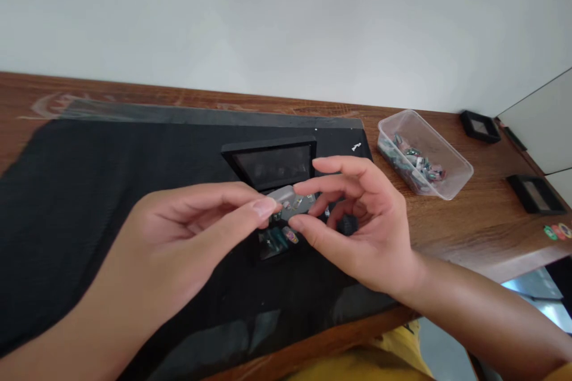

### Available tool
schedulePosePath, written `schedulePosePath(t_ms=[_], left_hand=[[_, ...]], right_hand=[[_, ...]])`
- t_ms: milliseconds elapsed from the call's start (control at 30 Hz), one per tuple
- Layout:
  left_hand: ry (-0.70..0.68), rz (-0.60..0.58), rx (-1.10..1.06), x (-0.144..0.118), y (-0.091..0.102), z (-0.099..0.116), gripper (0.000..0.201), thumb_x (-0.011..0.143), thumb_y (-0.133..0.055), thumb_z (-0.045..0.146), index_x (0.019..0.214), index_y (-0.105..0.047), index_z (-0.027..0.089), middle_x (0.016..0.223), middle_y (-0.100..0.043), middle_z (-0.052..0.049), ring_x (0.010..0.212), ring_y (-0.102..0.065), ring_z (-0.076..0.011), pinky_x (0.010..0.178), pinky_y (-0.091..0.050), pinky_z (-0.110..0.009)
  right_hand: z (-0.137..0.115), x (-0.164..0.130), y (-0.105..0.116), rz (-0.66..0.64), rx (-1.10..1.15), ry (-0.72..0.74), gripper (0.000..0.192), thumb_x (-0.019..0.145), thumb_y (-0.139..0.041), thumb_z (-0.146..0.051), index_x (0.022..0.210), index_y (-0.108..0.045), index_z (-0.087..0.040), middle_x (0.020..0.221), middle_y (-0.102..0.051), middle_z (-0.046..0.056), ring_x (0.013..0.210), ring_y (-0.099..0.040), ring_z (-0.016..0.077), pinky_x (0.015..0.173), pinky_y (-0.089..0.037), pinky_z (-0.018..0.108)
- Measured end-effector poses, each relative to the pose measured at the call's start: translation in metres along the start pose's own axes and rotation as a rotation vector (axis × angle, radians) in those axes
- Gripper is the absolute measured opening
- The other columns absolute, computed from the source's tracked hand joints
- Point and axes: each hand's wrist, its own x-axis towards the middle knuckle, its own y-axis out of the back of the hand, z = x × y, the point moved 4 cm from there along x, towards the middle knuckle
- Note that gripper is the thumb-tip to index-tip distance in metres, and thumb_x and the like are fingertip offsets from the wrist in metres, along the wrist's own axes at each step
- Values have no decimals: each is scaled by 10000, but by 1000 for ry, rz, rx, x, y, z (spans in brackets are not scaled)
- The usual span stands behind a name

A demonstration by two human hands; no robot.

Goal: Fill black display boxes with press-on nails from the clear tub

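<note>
A small clear plastic packet (292,202) with tiny shiny pieces inside is held up over the black mat. Thumb and fingers of my left hand (196,232) pinch its left end. At its right side, the thumb and index finger of my right hand (361,220) hold the edges, the other fingers curled loosely behind. Right below and behind the packet lies a black box with its windowed lid (274,166) tilted up. Glossy teal pieces (272,242), resembling press-on nails, and a patterned one (290,235) show in its base, which my hands partly hide.
A clear plastic tub (447,158) of small packed pieces stands at right on the wooden table (451,238). Two black windowed boxes (480,126) lie farther right, near coloured round stickers (557,231). A white scrap (356,147) rests on the black mat (111,161).
</note>
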Motion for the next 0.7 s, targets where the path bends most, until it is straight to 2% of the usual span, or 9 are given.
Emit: schedulePosePath(t_ms=[100,267,433,567,700], left_hand=[[83,-15,-40,7,0,-2,158,749,-842,348,592,-857,327,570,-762,4,523,-730,-180,486,-600,-238],[90,-203,-85,8,-8,1,268,801,-811,350,534,-817,322,559,-741,-21,504,-682,-185,448,-558,-264],[95,-352,-88,3,-14,4,340,866,-748,356,531,-779,304,509,-637,-4,468,-558,-149,413,-473,-243],[31,-376,-58,3,-14,10,379,896,-710,335,519,-742,303,511,-628,9,485,-559,-141,436,-485,-222],[10,-376,-9,2,-15,12,380,907,-687,357,537,-761,313,537,-678,6,498,-623,-157,448,-524,-227]], right_hand=[[0,4,0,-18,76,-38,488,889,-983,-317,1245,-651,-284,1180,-861,42,812,-810,164,570,-633,255],[-2,5,-1,-57,135,-34,492,870,-1006,-342,1189,-635,-285,1217,-857,42,764,-763,134,549,-609,244],[-4,4,-4,-100,134,0,493,857,-1020,-376,1193,-671,-285,1204,-847,41,774,-741,133,526,-601,234],[-8,3,-5,-88,119,44,418,877,-1008,-328,1154,-698,-282,1158,-838,26,714,-705,111,506,-590,220],[-10,2,-4,-111,98,60,407,895,-987,-291,1181,-699,-280,1173,-844,19,657,-680,84,496,-574,204]])
